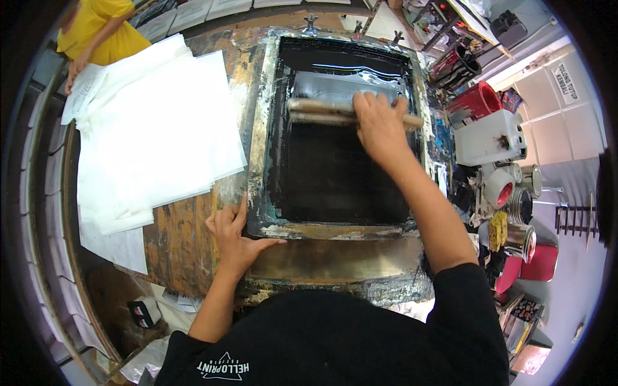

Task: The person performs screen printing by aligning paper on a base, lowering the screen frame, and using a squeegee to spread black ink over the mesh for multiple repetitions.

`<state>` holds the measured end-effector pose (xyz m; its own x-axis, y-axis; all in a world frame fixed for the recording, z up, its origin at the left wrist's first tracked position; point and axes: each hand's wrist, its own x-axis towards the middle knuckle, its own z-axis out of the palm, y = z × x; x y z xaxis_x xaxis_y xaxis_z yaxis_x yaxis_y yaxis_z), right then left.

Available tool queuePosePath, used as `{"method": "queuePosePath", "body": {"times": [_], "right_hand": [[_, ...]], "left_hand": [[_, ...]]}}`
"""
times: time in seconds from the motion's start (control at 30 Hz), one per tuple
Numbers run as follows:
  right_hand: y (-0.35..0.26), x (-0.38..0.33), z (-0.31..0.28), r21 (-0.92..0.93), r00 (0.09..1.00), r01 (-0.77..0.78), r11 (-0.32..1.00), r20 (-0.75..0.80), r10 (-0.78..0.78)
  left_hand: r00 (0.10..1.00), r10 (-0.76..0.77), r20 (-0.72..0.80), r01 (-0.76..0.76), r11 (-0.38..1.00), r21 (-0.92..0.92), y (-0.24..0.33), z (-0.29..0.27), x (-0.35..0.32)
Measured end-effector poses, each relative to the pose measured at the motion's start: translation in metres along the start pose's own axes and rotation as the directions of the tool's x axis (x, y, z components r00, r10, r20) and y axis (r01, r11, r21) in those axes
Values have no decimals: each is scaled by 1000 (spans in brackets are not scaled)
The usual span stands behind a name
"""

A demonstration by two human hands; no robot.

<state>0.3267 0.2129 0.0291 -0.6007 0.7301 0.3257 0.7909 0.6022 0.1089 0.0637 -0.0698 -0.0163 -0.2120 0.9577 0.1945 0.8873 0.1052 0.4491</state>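
A wooden-handled squeegee (322,110), blurred by motion, lies crosswise over the upper part of a screen printing frame (259,138). My right hand (381,128) is closed round its handle, right of the middle. Dark ink or a dark coating covers the mesh (341,180), with a glossy, paler band beyond the squeegee. At the near left corner of the frame rests my left hand (233,241); its forefinger stretches along the left side and its thumb along the near edge, the other fingers bent. The squeegee's blade edge is hidden from me.
Large white sheets (154,141) lie stacked on the stained wooden table (180,241) at left. Beyond them a person in a yellow shirt (129,42) has a hand at the sheets. Clamps (311,24) line the frame's far edge. Paint buckets (476,100) and cans crowd the right.
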Motion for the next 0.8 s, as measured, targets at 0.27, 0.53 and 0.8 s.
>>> {"method": "queuePosePath", "body": {"times": [0.27, 0.53, 0.8], "right_hand": [[59, 92, 49, -35, 999, 45, 998, 2, -45], [44, 56, -32, 78, 980, 30, 996, 192, -45], [-55, -108, -140, 97, 981, 55, 994, 180, -72]], "left_hand": [[999, 40, -20, -40, 999, -14, -2, -3, 1], [985, 98, -139, -114, 988, -107, -3, 2, -1], [980, 47, -191, -104, 947, -302, 20, -8, -1]]}}
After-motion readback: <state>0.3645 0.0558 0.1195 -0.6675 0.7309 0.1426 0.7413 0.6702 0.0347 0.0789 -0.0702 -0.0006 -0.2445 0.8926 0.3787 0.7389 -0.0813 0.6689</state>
